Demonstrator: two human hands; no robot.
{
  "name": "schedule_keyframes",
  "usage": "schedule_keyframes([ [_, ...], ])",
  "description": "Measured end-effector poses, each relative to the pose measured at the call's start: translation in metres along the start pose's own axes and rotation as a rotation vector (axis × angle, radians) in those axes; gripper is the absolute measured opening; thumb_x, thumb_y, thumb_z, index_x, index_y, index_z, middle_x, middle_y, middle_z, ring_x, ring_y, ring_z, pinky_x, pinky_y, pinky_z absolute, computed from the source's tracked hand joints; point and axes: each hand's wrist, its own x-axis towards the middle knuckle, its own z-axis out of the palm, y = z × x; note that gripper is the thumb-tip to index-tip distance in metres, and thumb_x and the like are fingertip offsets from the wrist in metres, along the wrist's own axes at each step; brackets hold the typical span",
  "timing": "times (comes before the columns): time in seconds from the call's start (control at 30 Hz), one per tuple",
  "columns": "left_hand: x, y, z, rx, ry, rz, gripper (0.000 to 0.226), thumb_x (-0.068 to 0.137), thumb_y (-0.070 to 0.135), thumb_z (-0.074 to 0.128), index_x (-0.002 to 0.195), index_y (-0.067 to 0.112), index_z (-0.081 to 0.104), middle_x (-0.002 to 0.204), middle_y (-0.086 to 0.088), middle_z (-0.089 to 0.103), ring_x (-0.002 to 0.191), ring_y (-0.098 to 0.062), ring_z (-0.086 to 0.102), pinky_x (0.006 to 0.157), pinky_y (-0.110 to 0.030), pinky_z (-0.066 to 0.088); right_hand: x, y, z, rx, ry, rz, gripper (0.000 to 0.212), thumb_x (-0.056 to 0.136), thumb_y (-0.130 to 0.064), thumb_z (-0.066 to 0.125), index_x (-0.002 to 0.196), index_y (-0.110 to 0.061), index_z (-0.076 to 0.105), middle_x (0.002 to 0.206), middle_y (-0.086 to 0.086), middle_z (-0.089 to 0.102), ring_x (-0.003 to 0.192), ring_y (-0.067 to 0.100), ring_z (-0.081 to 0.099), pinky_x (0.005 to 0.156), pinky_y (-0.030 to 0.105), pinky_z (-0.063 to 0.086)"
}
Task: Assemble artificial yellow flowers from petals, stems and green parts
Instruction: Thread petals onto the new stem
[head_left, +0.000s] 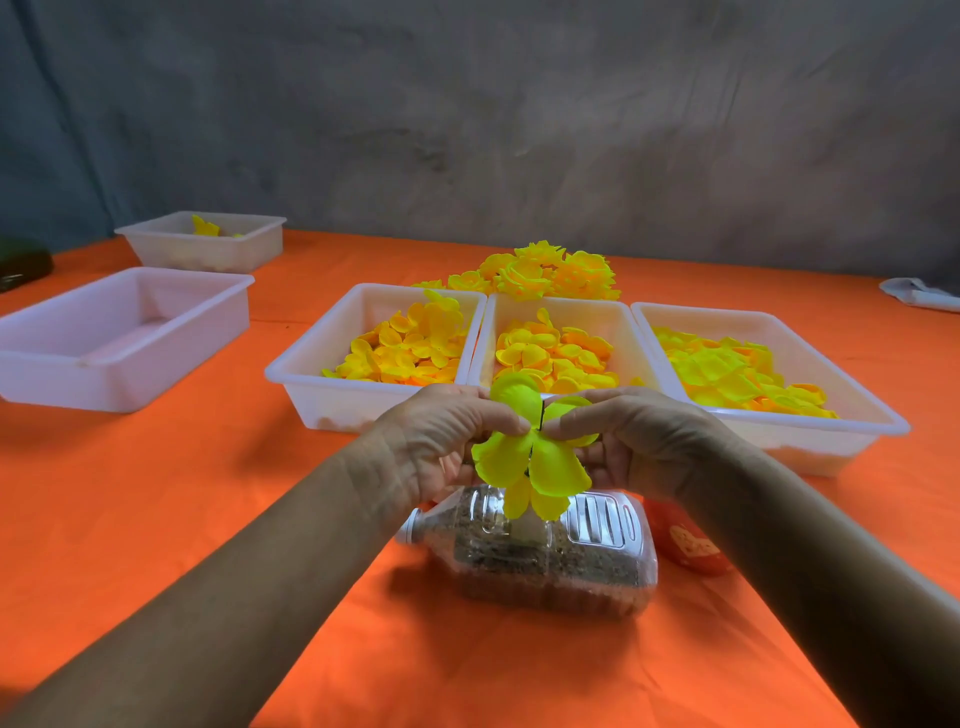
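A part-built yellow flower (537, 457) of several petal layers sits on a thin dark stem above a clear plastic bottle (545, 556) filled with brown grit, lying on its side. My left hand (447, 441) pinches the petals from the left at the stem. My right hand (639, 441) pinches them from the right, thumb and finger meeting at the centre. Three white trays hold loose yellow petals: a left tray (311, 379), a middle tray (485, 338) and a right tray (872, 415). Finished yellow flowers (540, 273) lie heaped behind the trays.
An orange cloth (208, 467) covers the table. An empty white tray (124, 332) stands at the left, with a smaller white tray (208, 244) behind it holding a few yellow pieces. A red packet (685, 540) lies right of the bottle. White cloth (919, 293) lies at the far right.
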Motion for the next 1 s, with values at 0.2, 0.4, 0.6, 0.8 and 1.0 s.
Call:
schedule_keyframes([
  [0.2,0.003,-0.001,0.000,0.013,0.008,-0.023,0.016,0.080,-0.006,0.062,0.077,0.009,0.061,0.056,-0.003,0.066,0.047,-0.013,0.063,0.047,-0.025,0.054,0.002,0.003,-0.002,-0.071,0.020,-0.026,0.019,0.074,0.007,0.066,0.087,-0.006,0.064,0.079,0.013,0.072,0.060,0.022,0.069,0.057,0.031,0.058],
  [0.4,0.008,-0.004,-0.001,0.040,0.024,-0.039,0.016,0.077,-0.006,0.065,0.078,0.009,0.061,0.061,-0.004,0.067,0.052,-0.016,0.063,0.062,-0.031,0.052,0.003,0.005,-0.003,-0.111,0.052,-0.035,0.018,0.074,0.005,0.066,0.086,-0.007,0.069,0.084,0.015,0.071,0.066,0.022,0.068,0.060,0.029,0.058],
  [0.6,0.010,-0.007,-0.002,0.067,0.010,-0.041,0.017,0.078,-0.007,0.064,0.079,0.009,0.062,0.069,-0.007,0.067,0.056,-0.017,0.065,0.061,-0.031,0.054,0.002,0.010,-0.004,-0.167,0.065,-0.025,0.018,0.070,0.003,0.070,0.068,-0.014,0.075,0.074,0.009,0.071,0.062,0.019,0.066,0.061,0.027,0.053],
  [0.8,0.010,-0.009,0.000,0.113,0.013,-0.044,0.019,0.078,-0.008,0.063,0.076,0.010,0.061,0.065,-0.006,0.066,0.055,-0.016,0.063,0.059,-0.026,0.052,0.000,0.015,-0.003,-0.185,0.094,-0.018,0.029,0.070,0.002,0.071,0.057,-0.024,0.075,0.063,0.002,0.069,0.053,0.012,0.064,0.053,0.021,0.051],
  [1.0,0.012,-0.009,-0.001,0.149,0.004,-0.054,0.020,0.078,-0.008,0.063,0.074,0.011,0.060,0.061,-0.003,0.064,0.050,-0.013,0.062,0.055,-0.023,0.050,-0.001,0.015,-0.001,-0.179,0.115,-0.011,0.025,0.072,0.001,0.070,0.059,-0.020,0.075,0.067,0.004,0.068,0.059,0.015,0.063,0.061,0.024,0.050],
])
